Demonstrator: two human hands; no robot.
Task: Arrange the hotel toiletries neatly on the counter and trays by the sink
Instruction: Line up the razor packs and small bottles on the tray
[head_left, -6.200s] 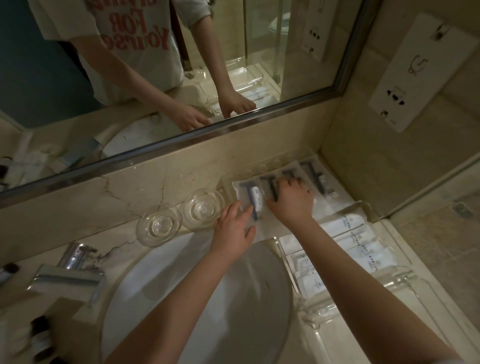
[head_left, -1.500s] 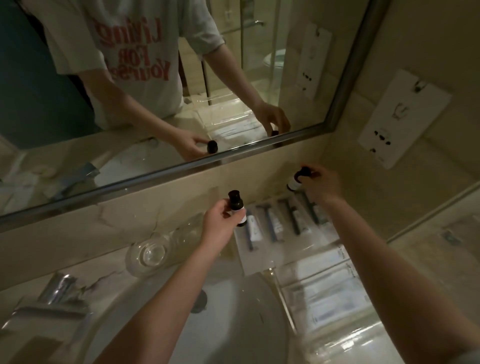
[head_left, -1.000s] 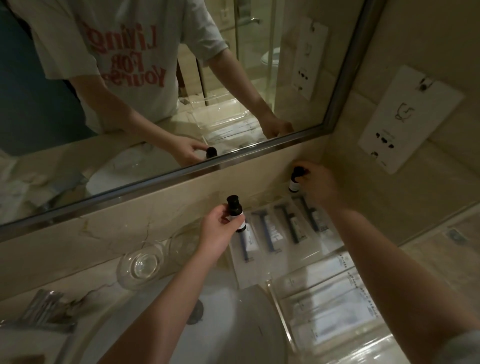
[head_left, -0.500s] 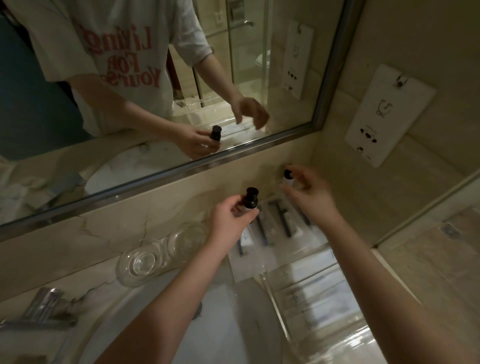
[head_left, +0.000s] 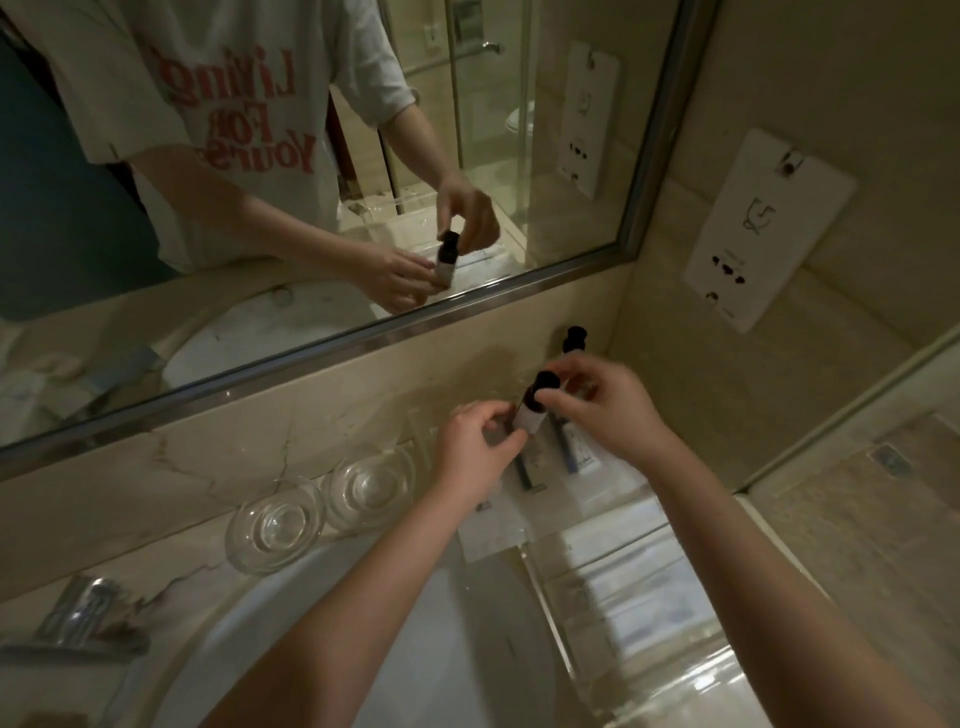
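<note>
A small dark bottle (head_left: 532, 410) with a black cap and white label is held up over the back tray. My left hand (head_left: 475, 449) grips its lower body, and my right hand (head_left: 605, 402) pinches its cap. A second dark bottle (head_left: 573, 340) stands upright in the back corner against the wall, free of both hands. Below the hands lie wrapped toothbrush kits (head_left: 574, 452) in a clear tray. Closer to me, a second clear tray (head_left: 537, 574) holds white toiletry tubes (head_left: 628, 577).
Two empty glass dishes (head_left: 278, 525) (head_left: 371, 486) sit on the marble ledge behind the white sink (head_left: 395, 639). A chrome faucet (head_left: 78, 618) is at the far left. The mirror (head_left: 311, 182) runs above the ledge, and a socket plate (head_left: 763, 228) is on the right wall.
My right hand let go of the second bottle, leaving it upright in the corner, and came over to the cap of the bottle in my left hand.
</note>
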